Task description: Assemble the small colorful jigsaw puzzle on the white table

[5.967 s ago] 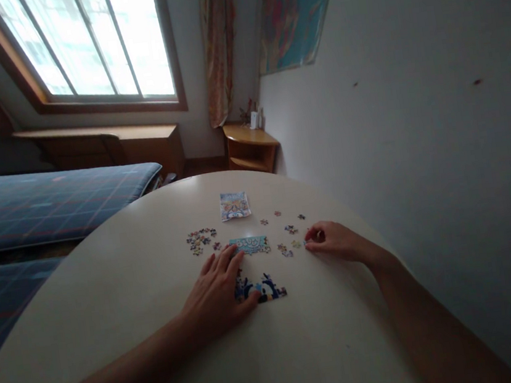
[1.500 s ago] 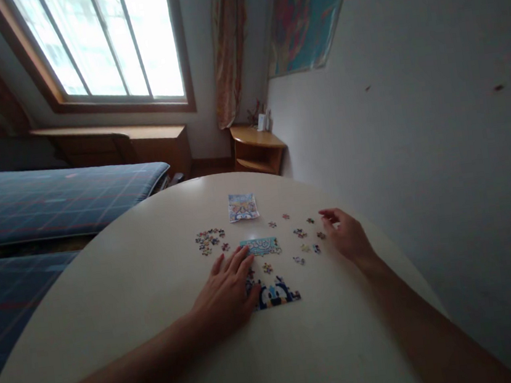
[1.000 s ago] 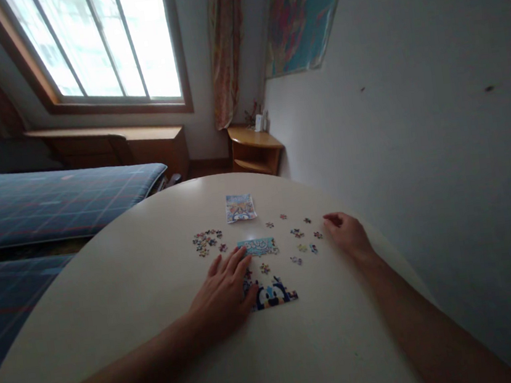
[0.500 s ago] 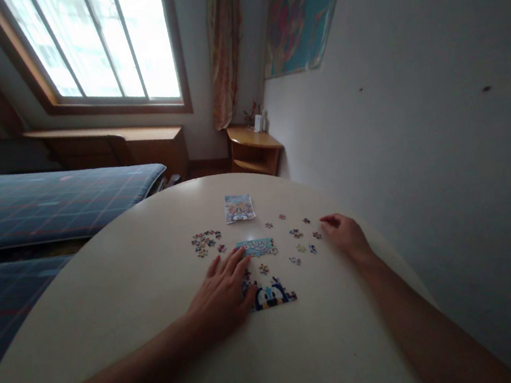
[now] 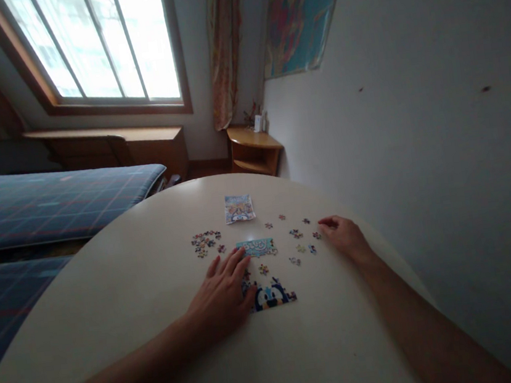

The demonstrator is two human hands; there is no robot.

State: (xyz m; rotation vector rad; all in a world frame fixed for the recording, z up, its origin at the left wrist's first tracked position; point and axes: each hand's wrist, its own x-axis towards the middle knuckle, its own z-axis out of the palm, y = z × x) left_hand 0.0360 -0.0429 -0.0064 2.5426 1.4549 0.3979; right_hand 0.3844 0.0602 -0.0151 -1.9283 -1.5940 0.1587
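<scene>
My left hand [image 5: 225, 288] lies with fingers stretched out over the left side of a partly joined jigsaw. Its fingertips reach the blue lettered puzzle strip [image 5: 256, 247], and its thumb rests by the puzzle section with a blue dog face [image 5: 271, 295]; part of that section is hidden under the hand. A loose puzzle piece [image 5: 264, 269] lies between the two sections. On the right, my right hand [image 5: 345, 236] is closed, thumb and fingers together; whether anything is between them is hidden. Just beside its fingertips is a dark puzzle piece [image 5: 317, 235].
Several loose pieces [image 5: 295, 234] are scattered right of centre, and a cluster of pieces [image 5: 203, 242] lies to the left. Behind stands a picture packet [image 5: 239, 208] on the round white table [image 5: 152, 260]. A wall [image 5: 441, 150] is close on the right, a mattress [image 5: 52, 204] left.
My right hand has shifted very slightly left and toward me, closer to the dark puzzle piece. The left hand and the pieces stay where they were.
</scene>
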